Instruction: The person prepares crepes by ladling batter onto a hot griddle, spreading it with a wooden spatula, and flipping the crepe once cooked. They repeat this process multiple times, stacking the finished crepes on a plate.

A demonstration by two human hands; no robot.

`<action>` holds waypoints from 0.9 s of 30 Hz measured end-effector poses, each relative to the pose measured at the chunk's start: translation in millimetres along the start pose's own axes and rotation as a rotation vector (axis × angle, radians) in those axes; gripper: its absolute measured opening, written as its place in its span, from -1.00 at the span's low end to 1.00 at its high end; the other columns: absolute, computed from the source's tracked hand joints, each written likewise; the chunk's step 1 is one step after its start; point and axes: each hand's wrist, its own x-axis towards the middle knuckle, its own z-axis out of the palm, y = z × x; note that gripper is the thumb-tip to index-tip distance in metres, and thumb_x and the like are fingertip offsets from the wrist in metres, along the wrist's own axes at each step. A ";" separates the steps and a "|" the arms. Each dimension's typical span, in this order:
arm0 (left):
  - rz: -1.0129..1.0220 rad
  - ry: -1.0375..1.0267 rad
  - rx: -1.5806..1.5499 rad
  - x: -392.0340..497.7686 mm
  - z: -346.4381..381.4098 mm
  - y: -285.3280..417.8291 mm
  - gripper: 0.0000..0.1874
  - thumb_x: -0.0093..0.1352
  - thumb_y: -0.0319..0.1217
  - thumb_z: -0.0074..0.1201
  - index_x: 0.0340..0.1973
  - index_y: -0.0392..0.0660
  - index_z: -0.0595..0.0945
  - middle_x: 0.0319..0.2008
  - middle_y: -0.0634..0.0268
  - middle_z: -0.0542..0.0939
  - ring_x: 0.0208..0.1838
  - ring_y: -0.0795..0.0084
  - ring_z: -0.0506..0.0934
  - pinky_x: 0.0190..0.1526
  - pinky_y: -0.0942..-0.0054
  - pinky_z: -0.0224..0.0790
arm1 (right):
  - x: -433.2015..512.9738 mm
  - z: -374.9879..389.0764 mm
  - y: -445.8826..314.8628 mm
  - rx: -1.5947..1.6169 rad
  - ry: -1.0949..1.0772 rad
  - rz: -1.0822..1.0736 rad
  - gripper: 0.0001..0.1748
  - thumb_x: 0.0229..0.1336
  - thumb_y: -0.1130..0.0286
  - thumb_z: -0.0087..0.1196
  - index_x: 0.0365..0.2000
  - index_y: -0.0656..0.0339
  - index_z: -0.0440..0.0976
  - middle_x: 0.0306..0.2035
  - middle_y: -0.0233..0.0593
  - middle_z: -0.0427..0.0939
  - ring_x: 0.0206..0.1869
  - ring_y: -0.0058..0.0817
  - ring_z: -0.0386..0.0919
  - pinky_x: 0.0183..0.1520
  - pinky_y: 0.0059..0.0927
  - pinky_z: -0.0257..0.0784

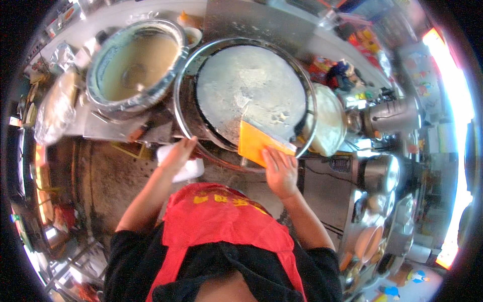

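Observation:
A round griddle [260,79] lies before me, its surface coated with a thin, pale layer of batter. Around it runs a shiny metal ring [177,100]. My right hand [282,173] grips an orange scraper [254,143] by its near right part. The scraper is tilted, and its long upper edge lies over the near part of the griddle. At the ring's near left side, my left hand [179,153] has its fingers on the metal; the undersides of the fingers are hidden.
Left of the griddle stands a large tub [94,81] of tan batter. A plastic-wrapped bundle [56,105] lies farther left. A pale round cloth-like pad [326,119] adjoins the ring's right side. Metal pots [381,173] stand at right. A white container [192,170] is below my left hand.

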 end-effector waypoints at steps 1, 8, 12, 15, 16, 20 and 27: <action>-0.007 -0.035 -0.023 -0.4 -0.4 1.9 -0.48 0.53 0.02 -0.23 -0.16 -0.25 0.53 -0.44 0.25 0.60 -0.44 0.47 0.48 -0.33 0.46 0.36 | 2.0 -0.3 2.4 -0.047 0.017 0.018 -0.56 0.05 0.45 0.03 0.01 0.14 0.50 0.02 -0.25 0.57 0.02 -0.34 0.50 0.07 -0.15 0.30; -0.042 -0.144 -0.098 3.2 -2.4 6.8 -0.48 0.53 0.00 -0.22 -0.07 -0.25 0.53 -0.40 0.27 0.60 -0.44 0.54 0.43 -0.36 0.49 0.33 | 29.2 15.4 8.4 -0.012 0.008 0.057 -0.51 0.06 0.45 0.01 0.08 0.12 0.45 0.05 -0.31 0.55 0.05 -0.35 0.48 0.09 -0.10 0.27; 0.028 -0.087 0.049 -30.3 -0.5 45.7 -0.33 0.49 0.08 -0.19 0.14 -0.33 0.44 -0.10 0.03 0.61 -0.13 0.34 0.57 0.02 0.36 0.40 | -20.5 -0.1 -34.6 0.006 -0.056 -0.038 -0.56 0.12 0.39 -0.04 0.05 0.06 0.49 0.08 -0.27 0.54 0.07 -0.41 0.48 0.08 -0.21 0.27; 0.062 -0.097 0.077 -33.1 0.4 45.7 -0.38 0.51 0.04 -0.20 0.09 -0.32 0.48 -0.13 0.07 0.61 -0.16 0.39 0.56 -0.03 0.40 0.40 | -35.0 -7.9 -40.9 -0.035 -0.027 -0.051 -0.57 0.12 0.39 -0.04 0.03 0.09 0.50 0.08 -0.27 0.53 0.07 -0.41 0.47 0.08 -0.25 0.26; 0.035 -0.137 0.033 -31.4 -0.5 43.4 -0.39 0.51 0.04 -0.19 0.08 -0.32 0.48 -0.15 0.10 0.61 -0.17 0.41 0.55 -0.05 0.41 0.40 | -35.5 -11.6 -42.9 -0.061 -0.006 -0.050 -0.58 0.12 0.40 -0.05 0.03 0.10 0.50 0.09 -0.28 0.53 0.07 -0.41 0.47 0.08 -0.26 0.26; 0.046 -0.166 0.010 -13.5 5.3 17.3 -0.44 0.52 0.01 -0.19 0.04 -0.29 0.48 -0.25 0.23 0.59 -0.26 0.48 0.53 -0.14 0.44 0.41 | -12.9 4.1 -41.4 -0.086 0.030 0.107 -0.59 0.04 0.48 0.05 -0.03 0.11 0.54 0.09 -0.31 0.51 0.08 -0.43 0.46 0.09 -0.25 0.25; 0.153 -0.185 0.017 -7.7 12.4 1.9 -0.52 0.52 -0.03 -0.17 -0.07 -0.25 0.50 -0.40 0.32 0.58 -0.41 0.50 0.50 -0.31 0.46 0.42 | -65.9 -11.8 -59.2 -0.071 -0.046 0.086 -0.56 0.13 0.38 -0.04 0.06 0.02 0.49 0.16 -0.35 0.47 0.15 -0.40 0.39 0.14 -0.28 0.23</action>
